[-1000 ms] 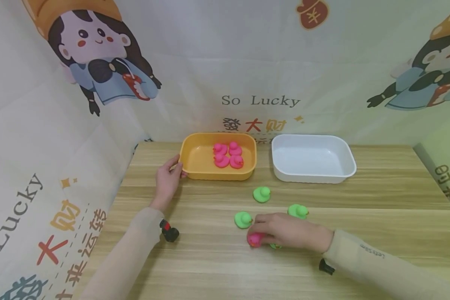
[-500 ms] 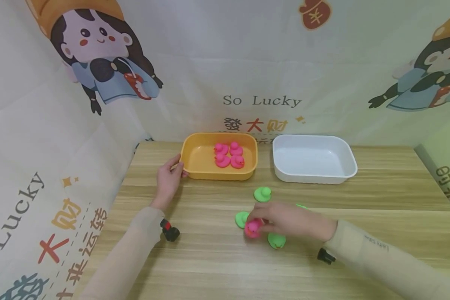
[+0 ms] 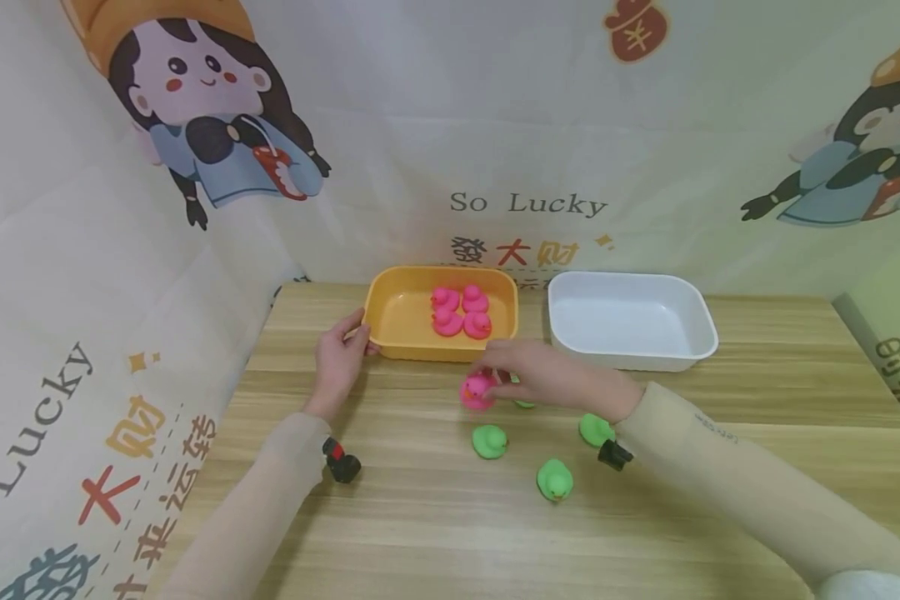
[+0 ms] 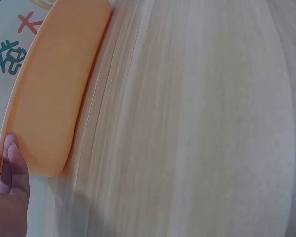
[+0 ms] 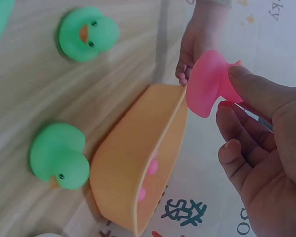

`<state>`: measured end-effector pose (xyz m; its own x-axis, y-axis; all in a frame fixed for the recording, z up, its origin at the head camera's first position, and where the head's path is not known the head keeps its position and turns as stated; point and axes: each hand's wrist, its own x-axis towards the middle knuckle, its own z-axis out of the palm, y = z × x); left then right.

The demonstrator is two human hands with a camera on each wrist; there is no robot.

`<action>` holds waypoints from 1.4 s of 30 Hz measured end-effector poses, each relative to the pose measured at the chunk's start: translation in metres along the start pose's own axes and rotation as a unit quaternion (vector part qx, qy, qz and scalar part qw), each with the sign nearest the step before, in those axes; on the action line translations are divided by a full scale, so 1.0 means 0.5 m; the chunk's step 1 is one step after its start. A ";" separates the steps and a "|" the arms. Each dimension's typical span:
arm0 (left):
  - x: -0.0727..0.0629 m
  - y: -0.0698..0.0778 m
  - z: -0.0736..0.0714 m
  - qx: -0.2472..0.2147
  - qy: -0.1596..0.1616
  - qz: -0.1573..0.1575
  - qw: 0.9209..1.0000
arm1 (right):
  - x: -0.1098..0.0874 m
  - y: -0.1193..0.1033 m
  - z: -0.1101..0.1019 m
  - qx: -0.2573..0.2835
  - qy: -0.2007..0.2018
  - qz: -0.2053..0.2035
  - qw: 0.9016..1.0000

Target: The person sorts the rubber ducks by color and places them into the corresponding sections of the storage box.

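In the head view my right hand (image 3: pixel 543 373) holds a pink rubber duck (image 3: pixel 476 393) above the table, just in front of the orange bin (image 3: pixel 427 353). The right wrist view has that pink duck (image 5: pixel 206 85) pinched between thumb and fingers, its flat underside turned away from the palm. My left hand (image 3: pixel 338 357) grips the bin's left end. Up close in the left wrist view, the thumb and fingers (image 4: pixel 18 165) pinch the bin's rim from both sides. Inside the bin, several pink ducks (image 3: pixel 447 322) sit together toward the right.
Several green rubber ducks stand on the wooden table: one at centre (image 3: pixel 490 442), one nearer the front (image 3: pixel 555 480), one by the right wrist (image 3: pixel 596 430). Another (image 3: pixel 525 404) is mostly behind my right hand. A white bin (image 3: pixel 630 362) stands right of the orange one.
My right hand has lifted the pink duck from among the green ducks and carried it forward and left toward the orange bin. The left hand keeps its grip on the bin.
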<state>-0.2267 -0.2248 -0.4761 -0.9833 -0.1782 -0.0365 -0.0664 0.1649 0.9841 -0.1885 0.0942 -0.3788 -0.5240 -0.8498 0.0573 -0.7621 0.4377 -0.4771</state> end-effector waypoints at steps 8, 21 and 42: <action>0.001 0.001 -0.002 -0.005 -0.002 -0.002 1.000 | 0.074 0.019 -0.035 0.011 -0.007 0.036 0.999; 0.005 0.001 -0.001 -0.006 0.001 0.007 1.000 | 0.200 0.064 -0.066 -0.015 0.003 0.104 0.995; 0.002 -0.006 -0.004 0.005 0.002 0.004 1.000 | 0.345 0.119 -0.003 0.030 0.034 0.164 0.986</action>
<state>-0.2272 -0.2273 -0.4787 -0.9832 -0.1802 -0.0283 -0.0604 0.1754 0.9826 -0.3248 -0.0257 -0.3959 -0.7636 -0.6437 -0.0506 -0.5255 0.6652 -0.5304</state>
